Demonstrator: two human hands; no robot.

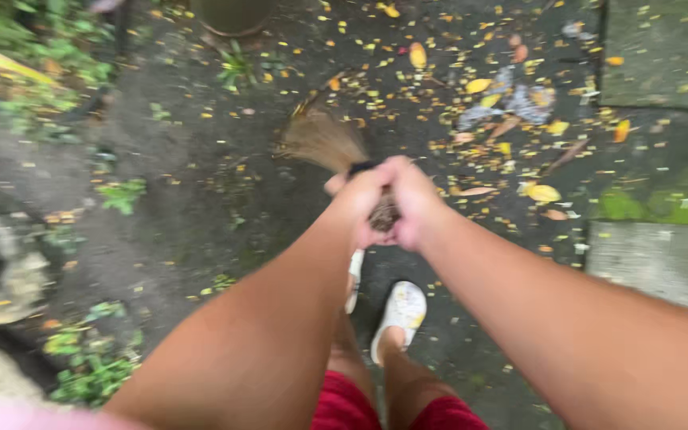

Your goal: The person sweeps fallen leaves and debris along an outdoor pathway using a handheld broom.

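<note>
Straw-brown broom (324, 142) gripped in both hands over wet dark pavement (201, 199). Left hand (357, 201) and right hand (412, 199) press together, fingers clenched round bundled end, which hides between palms. Bristles fan up-left, blurred by motion. Yellow fallen leaves (479, 86) scatter right of broom, apart from bristles. White shoes (400, 312) and red shorts (392, 410) show below, left shoe mostly covered by forearm. Pot (232, 14) cut off at top edge.
</note>
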